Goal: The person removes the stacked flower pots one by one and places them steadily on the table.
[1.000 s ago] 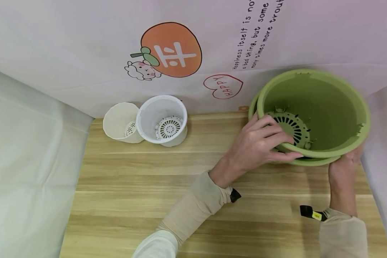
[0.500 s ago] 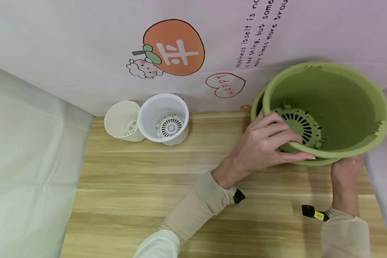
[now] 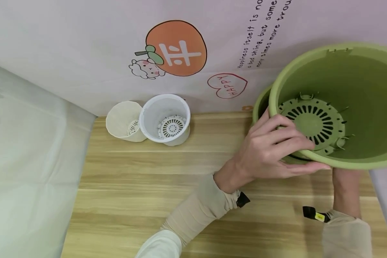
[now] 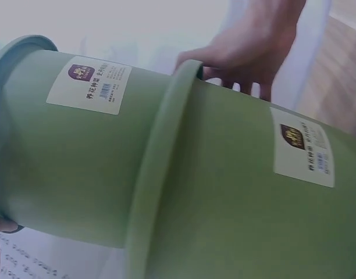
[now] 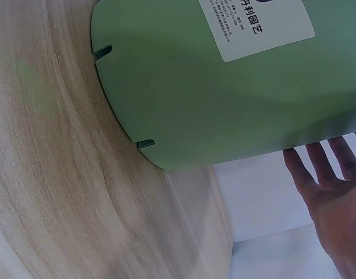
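Note:
Two green plastic flowerpots stand at the right, one partly inside the other. My left hand grips the near left rim of the upper flowerpot, with fingers inside and thumb along the outside. This pot tilts up out of the lower flowerpot, whose rim circles its labelled wall in the left wrist view. My right hand touches the lower flowerpot's side just below the rim, fingers spread and fairly straight. In the head view the upper pot hides most of this hand, leaving its wrist visible.
A white pot and a cream pot with slotted or holed bottoms stand side by side at the back left. They rest on the wooden table. Printed cloth hangs behind, with pale sheeting at the left.
The left hand has raised the upper flowerpot and moved it rightward, so it looms larger and uncovers more of the lower one. The right hand has stayed nearly in place; the white pots have not moved.

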`<state>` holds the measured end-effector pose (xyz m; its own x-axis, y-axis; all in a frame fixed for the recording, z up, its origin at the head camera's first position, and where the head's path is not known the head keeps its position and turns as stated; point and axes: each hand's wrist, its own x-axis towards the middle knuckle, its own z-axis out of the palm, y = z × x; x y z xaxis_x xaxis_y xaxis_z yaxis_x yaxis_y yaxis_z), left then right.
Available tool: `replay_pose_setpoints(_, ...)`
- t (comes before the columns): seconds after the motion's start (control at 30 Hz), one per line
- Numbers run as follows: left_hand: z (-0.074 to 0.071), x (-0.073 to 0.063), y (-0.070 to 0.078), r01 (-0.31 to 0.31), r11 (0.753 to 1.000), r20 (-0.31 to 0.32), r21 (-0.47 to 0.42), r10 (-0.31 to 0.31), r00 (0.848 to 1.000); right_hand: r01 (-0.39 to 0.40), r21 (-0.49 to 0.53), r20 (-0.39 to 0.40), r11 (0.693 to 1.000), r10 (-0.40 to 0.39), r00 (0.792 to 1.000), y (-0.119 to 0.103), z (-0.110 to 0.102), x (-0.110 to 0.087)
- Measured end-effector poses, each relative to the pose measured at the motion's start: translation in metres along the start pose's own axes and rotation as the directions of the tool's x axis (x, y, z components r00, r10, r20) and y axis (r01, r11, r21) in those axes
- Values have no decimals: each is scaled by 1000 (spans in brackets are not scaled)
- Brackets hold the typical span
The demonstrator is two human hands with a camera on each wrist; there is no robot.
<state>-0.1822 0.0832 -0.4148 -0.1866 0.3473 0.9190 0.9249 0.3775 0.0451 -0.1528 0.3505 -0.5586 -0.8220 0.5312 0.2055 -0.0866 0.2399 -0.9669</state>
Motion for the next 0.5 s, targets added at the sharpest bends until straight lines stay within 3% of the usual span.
replay_pose_setpoints(0.07, -3, 3, 0, -10, 1000, -20, -3, 10, 1000, 15, -138, 4, 990, -15, 1000, 1, -1, 0)
replay_pose_setpoints(0.17, -7, 7, 0, -15, 1000, -48, -11, 14, 999, 10, -180, 5, 984, -9, 1000, 3, -2, -1)
replay_pose_setpoints(0.5, -19, 16, 0, -10, 1000, -70, -28, 8, 998, -1, -148, 22, 989, 5, 1000, 1, -1, -2)
